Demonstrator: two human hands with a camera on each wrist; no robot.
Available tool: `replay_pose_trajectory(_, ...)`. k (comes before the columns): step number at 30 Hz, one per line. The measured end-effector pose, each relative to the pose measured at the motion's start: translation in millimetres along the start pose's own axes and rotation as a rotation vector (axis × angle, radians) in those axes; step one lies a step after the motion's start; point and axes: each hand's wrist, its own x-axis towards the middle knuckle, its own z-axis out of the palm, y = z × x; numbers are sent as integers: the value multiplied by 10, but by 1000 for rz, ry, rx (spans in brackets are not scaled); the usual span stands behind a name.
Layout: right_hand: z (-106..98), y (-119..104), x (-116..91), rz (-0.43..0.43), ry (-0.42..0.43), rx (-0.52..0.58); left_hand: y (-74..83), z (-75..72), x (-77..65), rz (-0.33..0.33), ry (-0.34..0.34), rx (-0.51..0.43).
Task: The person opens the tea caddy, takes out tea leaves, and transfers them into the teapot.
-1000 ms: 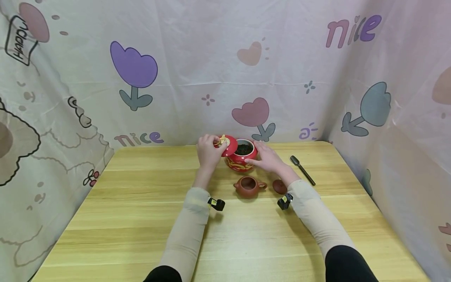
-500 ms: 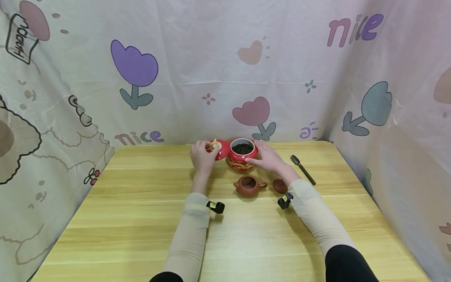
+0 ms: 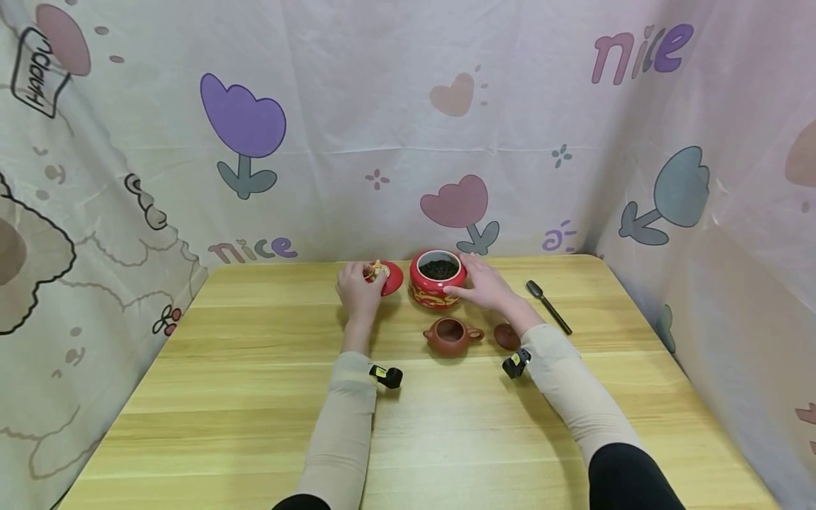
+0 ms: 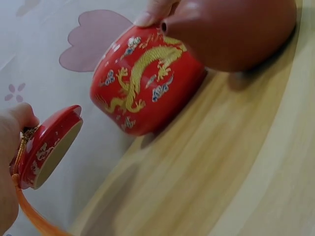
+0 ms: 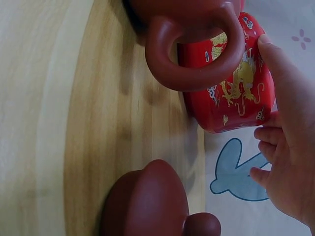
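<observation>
Left hand (image 3: 357, 289) pinching red lid (image 3: 393, 279) by gold knob (image 3: 380, 270), holding it off table (image 3: 255, 397); right hand (image 3: 484, 286) gripping open red jar (image 3: 435, 292) between hands. Teapot (image 3: 449, 343) sitting in front of jar. Step looking like uncovering jar; next move probably calling for setting lid down beneath left hand.

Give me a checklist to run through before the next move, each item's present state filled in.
1. Red jar open, contents visible: ok; dark, loose material shows inside.
2. Red jar steadied: ok; the right hand touches its side.
3. Red lid set down: not ok; the left hand holds it above the table.
4. Teapot uncovered: ok; the small brown lid lies beside it.
5. Teapot empty: cannot tell; its bottom is too dark.
6. Black spoon in hand: not ok; it lies on the table.
</observation>
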Motion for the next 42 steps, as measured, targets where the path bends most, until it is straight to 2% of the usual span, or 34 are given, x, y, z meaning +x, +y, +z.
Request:
replay_pose_trajectory(23, 4, -12, -29, 9, 0, 12, -285, 52, -5, -78, -91, 90)
replay_pose_trajectory(33, 3, -21, -32, 10, -3, 16, -344, 60, -17, -115, -161, 150)
replay_pose_trajectory(42, 18, -14, -13, 7, 4, 13, -353, 51, -19, -124, -180, 164)
